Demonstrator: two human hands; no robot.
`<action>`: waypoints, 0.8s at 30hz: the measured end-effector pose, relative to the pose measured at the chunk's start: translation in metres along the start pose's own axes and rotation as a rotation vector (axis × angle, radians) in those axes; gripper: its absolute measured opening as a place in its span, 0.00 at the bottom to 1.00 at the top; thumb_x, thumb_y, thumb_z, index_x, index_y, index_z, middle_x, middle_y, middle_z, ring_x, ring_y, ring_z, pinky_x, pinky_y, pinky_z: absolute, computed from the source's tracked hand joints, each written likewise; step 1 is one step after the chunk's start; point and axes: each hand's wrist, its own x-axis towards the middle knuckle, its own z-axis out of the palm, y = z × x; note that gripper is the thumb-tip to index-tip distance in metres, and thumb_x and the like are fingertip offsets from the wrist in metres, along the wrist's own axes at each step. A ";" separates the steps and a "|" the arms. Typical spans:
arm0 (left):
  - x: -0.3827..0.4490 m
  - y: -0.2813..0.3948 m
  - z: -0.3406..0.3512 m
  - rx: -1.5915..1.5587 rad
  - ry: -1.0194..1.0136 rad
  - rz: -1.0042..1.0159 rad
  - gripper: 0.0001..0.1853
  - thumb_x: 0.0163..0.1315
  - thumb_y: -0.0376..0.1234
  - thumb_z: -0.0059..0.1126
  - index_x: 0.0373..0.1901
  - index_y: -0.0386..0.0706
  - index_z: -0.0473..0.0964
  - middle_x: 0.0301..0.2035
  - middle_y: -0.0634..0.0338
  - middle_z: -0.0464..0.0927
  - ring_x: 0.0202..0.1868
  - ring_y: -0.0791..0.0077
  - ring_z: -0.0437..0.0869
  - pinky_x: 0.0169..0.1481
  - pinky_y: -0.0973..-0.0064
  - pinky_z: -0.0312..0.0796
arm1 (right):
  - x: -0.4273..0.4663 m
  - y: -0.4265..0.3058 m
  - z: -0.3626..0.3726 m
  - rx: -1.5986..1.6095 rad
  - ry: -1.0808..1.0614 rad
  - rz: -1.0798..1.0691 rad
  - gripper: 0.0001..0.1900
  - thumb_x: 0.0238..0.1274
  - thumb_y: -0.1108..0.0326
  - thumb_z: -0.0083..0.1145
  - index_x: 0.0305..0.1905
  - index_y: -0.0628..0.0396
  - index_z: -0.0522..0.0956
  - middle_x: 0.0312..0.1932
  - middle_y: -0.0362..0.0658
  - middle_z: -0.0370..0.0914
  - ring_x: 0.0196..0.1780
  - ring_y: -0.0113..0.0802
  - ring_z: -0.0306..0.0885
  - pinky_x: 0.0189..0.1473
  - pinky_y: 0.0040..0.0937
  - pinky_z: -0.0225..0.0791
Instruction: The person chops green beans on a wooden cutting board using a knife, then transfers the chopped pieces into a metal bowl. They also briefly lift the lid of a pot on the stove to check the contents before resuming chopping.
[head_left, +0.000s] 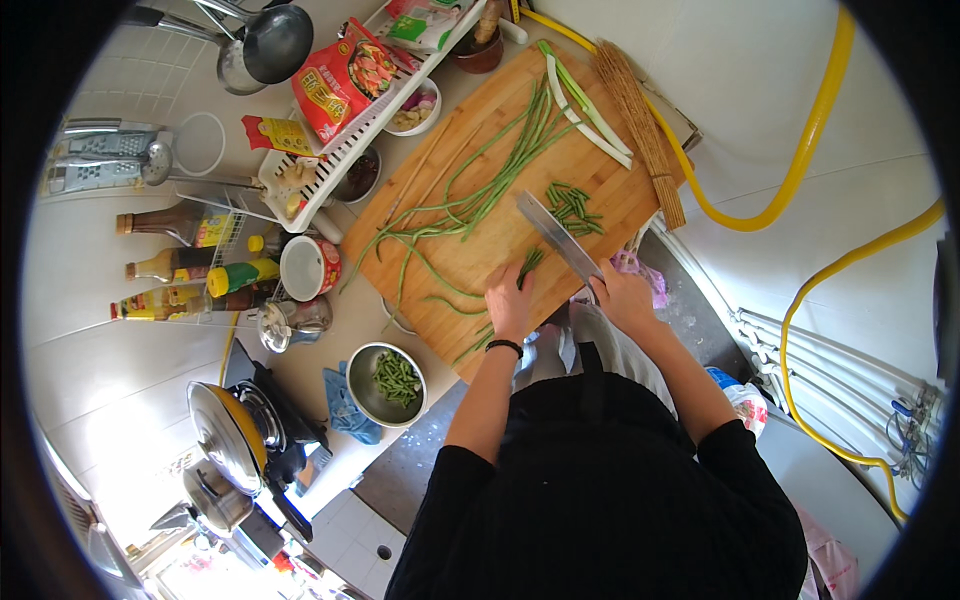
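Observation:
On a large wooden cutting board (465, 270), my left hand (508, 296) presses down a bunch of green long beans (531, 264), their ends showing past the fingers. My right hand (624, 296) grips the handle of a cleaver (559, 236), whose blade reaches over the board to the right of the bunch. Just beyond the blade lies a pile of short cut bean pieces (573, 208). Uncut long beans (495, 187) trail across the far and left parts of the board. Two lengths of scallion (589, 109) rest near the far right edge.
A straw brush (641, 135) lies along the board's right edge. Left of the board are a steel bowl of cut beans (390, 379), a blue cloth (349, 409), a glass jar (300, 322) and sauce bottles (180, 262). A white rack (352, 127) holds food packets; a lidded wok (232, 435) sits on the stove.

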 end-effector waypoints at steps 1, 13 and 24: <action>0.003 0.001 0.003 0.018 0.015 0.030 0.13 0.51 0.30 0.63 0.39 0.37 0.79 0.33 0.52 0.79 0.36 0.55 0.80 0.41 0.66 0.72 | -0.001 0.000 -0.001 0.003 0.018 -0.007 0.11 0.61 0.61 0.51 0.40 0.58 0.69 0.18 0.52 0.75 0.24 0.51 0.76 0.27 0.46 0.67; 0.020 -0.019 -0.026 0.221 -0.006 0.162 0.19 0.55 0.35 0.60 0.48 0.40 0.73 0.44 0.53 0.75 0.47 0.54 0.74 0.51 0.62 0.68 | -0.025 -0.005 -0.011 -0.009 0.017 -0.063 0.09 0.60 0.60 0.52 0.35 0.54 0.69 0.17 0.48 0.74 0.23 0.50 0.74 0.29 0.44 0.65; 0.018 -0.034 -0.097 0.678 -0.465 -0.014 0.18 0.58 0.44 0.56 0.42 0.40 0.72 0.43 0.52 0.74 0.45 0.59 0.76 0.52 0.60 0.64 | -0.031 -0.001 -0.008 -0.039 -0.009 -0.107 0.09 0.59 0.60 0.53 0.35 0.52 0.69 0.22 0.45 0.77 0.25 0.47 0.76 0.30 0.42 0.65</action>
